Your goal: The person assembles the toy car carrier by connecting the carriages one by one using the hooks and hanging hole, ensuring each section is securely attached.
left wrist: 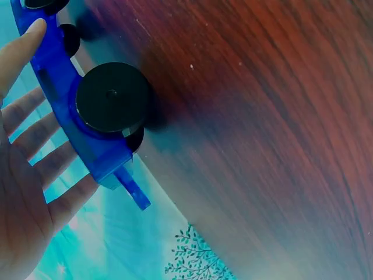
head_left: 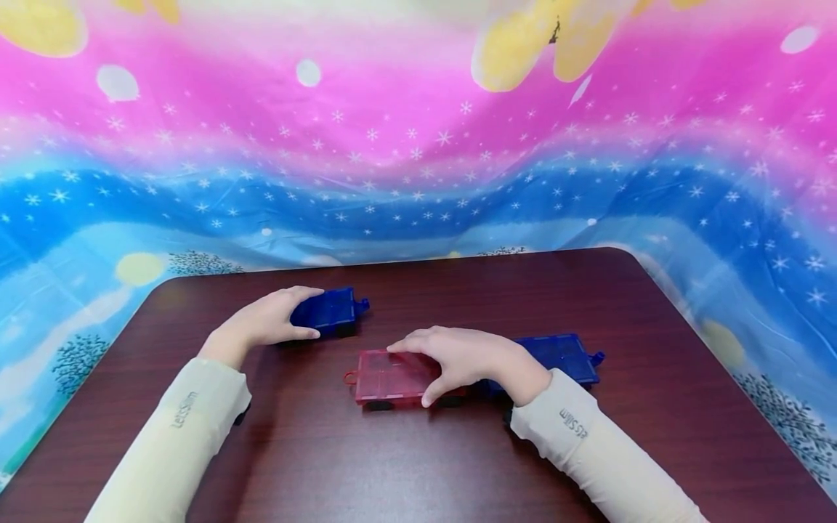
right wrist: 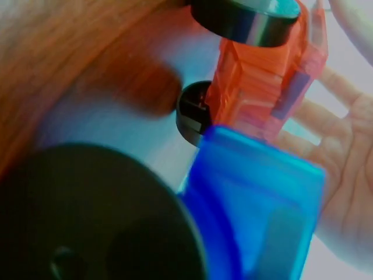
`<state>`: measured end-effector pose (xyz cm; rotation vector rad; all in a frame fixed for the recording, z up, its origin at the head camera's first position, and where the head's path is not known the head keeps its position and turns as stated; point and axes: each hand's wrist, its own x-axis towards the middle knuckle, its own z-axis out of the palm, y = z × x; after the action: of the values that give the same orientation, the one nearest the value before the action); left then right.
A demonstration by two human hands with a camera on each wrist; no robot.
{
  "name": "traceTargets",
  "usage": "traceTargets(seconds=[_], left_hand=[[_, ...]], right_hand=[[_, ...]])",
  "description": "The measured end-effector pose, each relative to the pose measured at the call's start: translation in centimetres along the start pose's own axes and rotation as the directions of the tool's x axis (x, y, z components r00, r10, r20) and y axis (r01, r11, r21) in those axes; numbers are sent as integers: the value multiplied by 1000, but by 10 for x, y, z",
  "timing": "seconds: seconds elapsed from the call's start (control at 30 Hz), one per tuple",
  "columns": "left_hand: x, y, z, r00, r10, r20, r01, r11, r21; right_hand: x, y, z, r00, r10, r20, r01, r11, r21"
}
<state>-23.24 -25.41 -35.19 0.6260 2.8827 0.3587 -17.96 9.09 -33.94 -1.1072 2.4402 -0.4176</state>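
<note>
On the left, my left hand (head_left: 267,317) holds a blue see-through toy car base (head_left: 336,310), thumb on its near side and fingers along the far side. Black wheels and a blue hitch (left wrist: 134,189) show in the left wrist view. Nearer the middle, my right hand (head_left: 466,357) grips a red see-through toy car base (head_left: 386,374) from above, its red loop pointing left. A second blue car base (head_left: 564,356) stands right behind the red one, end to end with it, partly hidden by my right wrist. A hook sticks out at its right end.
All the car bases are on a dark reddish-brown wooden table (head_left: 366,465) with rounded far corners. A pink and blue cloth (head_left: 405,160) with snowflakes hangs behind the table and down its sides.
</note>
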Motion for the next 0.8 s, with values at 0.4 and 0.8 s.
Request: traceTargets(seconds=[0.4, 0.8], left_hand=[[4, 3, 0, 1000, -11, 2, 11, 998, 58], [-7, 9, -7, 999, 32, -1, -32, 997, 77]], right_hand=[[6, -6, 5, 999, -37, 25, 39, 997, -62], [2, -5, 4, 1000, -14, 23, 16, 998, -53]])
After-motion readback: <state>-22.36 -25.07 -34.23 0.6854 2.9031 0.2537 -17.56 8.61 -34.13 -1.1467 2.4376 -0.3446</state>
